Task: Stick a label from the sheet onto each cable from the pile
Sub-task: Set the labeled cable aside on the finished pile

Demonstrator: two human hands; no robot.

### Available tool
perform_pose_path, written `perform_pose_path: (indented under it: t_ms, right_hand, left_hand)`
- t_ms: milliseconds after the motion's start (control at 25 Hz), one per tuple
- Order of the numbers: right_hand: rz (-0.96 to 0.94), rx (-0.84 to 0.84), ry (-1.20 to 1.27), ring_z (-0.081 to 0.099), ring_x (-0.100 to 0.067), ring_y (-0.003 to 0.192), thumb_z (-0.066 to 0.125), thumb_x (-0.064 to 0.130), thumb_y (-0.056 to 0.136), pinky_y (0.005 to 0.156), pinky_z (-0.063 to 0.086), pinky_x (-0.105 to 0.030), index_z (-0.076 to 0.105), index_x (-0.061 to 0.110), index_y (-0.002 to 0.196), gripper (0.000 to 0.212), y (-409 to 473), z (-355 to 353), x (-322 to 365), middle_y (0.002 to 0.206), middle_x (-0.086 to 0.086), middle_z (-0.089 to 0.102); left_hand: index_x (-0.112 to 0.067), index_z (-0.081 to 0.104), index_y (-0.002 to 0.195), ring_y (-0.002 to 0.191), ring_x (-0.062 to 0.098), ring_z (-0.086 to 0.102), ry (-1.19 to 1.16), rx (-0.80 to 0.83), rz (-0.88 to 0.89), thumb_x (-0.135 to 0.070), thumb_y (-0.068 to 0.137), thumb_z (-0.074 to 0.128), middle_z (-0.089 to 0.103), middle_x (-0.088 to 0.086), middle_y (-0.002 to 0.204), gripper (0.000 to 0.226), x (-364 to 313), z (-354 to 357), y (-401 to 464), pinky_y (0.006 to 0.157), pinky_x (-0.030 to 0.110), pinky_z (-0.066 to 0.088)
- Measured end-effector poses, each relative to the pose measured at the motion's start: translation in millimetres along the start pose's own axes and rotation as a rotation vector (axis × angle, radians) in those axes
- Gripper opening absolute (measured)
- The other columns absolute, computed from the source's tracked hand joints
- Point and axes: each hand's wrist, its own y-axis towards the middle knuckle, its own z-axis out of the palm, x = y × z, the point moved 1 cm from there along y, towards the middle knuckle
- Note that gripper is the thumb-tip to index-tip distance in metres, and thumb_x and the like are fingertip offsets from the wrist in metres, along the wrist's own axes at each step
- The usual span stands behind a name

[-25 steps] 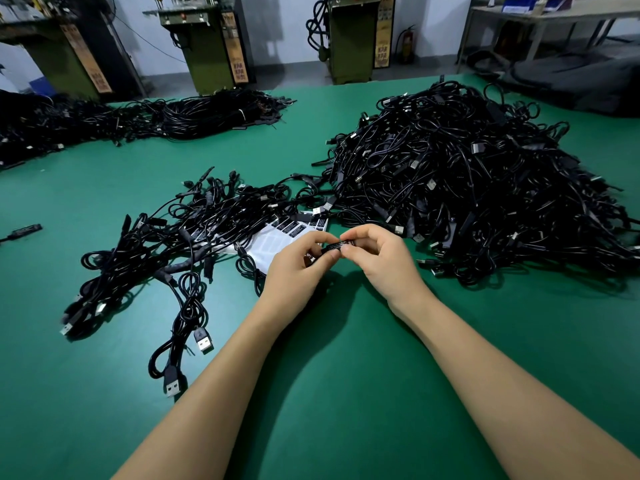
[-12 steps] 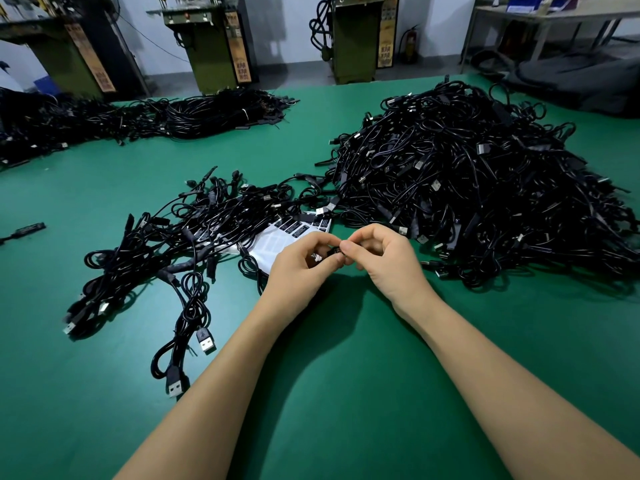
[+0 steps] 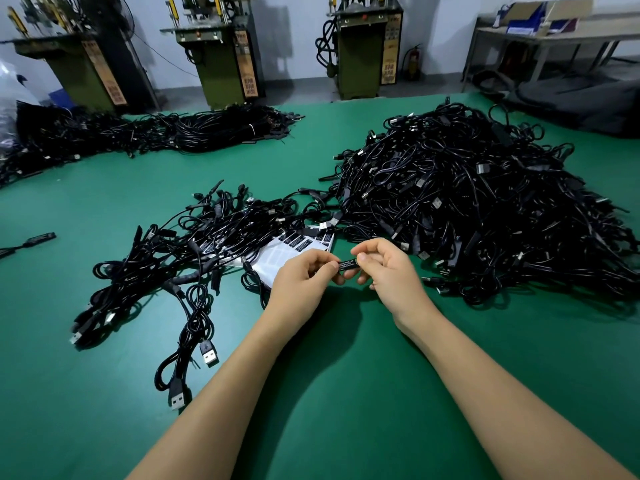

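Now both hands meet above the green table (image 3: 346, 393), just in front of the label sheet (image 3: 277, 252). Left hand (image 3: 301, 278) and right hand (image 3: 388, 268) each pinch one end of a short black piece (image 3: 348, 264), apparently the inline block of a cable, with white print facing up; probably the label already laid on it, though I cannot tell if it is fully pressed down. Long axis of the piece runs left to right, nearly level, bridging the fingertips of both hands. Neither hand is nearer; both are on it. Sheet lies just beyond the left hand, partly buried under the small heap (image 3: 194, 251) of cables to the left; its remaining dark labels sit at the far edge. Big pile (image 3: 485, 209) stands to the right, close to the right hand, so that hand seems better placed for the next cable. A third heap (image 3: 156, 136) lies well apart at the far side. Judgement: loose loops over the sheet may hinder peeling the next label.
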Motion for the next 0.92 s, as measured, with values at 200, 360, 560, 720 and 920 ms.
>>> perform_pose_path:
  t_ms: [200,360,560,720,920]
  right_hand:
    - [0.053,-0.089,-0.041,0.055,0.001,0.056,0.051,0.024,0.098,0.057,0.042,-0.016,0.059,0.020,0.093,0.011,2.0,0.2,-0.7,0.066,0.008,0.069]
    - [0.064,-0.125,-0.054,0.054,-0.002,0.056,0.050,0.024,0.098,0.060,0.043,-0.027,0.059,0.020,0.088,0.014,0.4,0.2,2.6,0.064,0.008,0.068]
    - [0.063,-0.138,-0.070,0.053,-0.004,0.055,0.051,0.023,0.098,0.059,0.046,-0.034,0.059,0.019,0.086,0.014,-0.9,0.7,6.0,0.062,0.010,0.066]
    - [0.076,-0.152,-0.056,0.053,-0.008,0.057,0.052,0.023,0.097,0.061,0.047,-0.037,0.059,0.018,0.085,0.015,-2.2,1.2,7.5,0.061,0.007,0.066]
    - [0.080,-0.154,-0.085,0.054,-0.014,0.060,0.053,0.025,0.096,0.066,0.052,-0.046,0.059,0.018,0.085,0.014,-1.0,1.9,8.3,0.064,0.003,0.066]
  left_hand:
    - [-0.027,0.065,0.091,0.065,0.004,0.053,0.199,-0.112,0.144,-0.027,0.090,0.065,0.066,-0.010,0.080,0.001,-10.7,-7.1,-13.0,0.062,0.027,0.042]
    - [-0.024,0.066,0.100,0.066,0.002,0.056,0.210,-0.344,0.222,-0.014,0.092,0.061,0.067,-0.009,0.086,0.014,-40.6,-45.6,-19.1,0.061,0.022,0.042]
    - [-0.008,0.066,0.108,0.075,0.030,0.059,0.777,-0.672,0.151,-0.011,0.095,0.049,0.068,0.011,0.097,0.022,-73.0,-138.7,10.8,0.061,0.033,0.042]
    - [0.007,0.059,0.096,0.069,0.034,0.046,1.041,-0.664,-0.111,0.001,0.093,0.043,0.051,0.028,0.101,0.017,-66.1,-192.8,45.0,0.065,0.039,0.036]
    - [0.007,0.045,0.088,0.071,0.036,0.045,1.058,-0.572,-0.283,0.011,0.089,0.038,0.042,0.031,0.109,0.009,-24.6,-209.8,59.4,0.066,0.045,0.038]
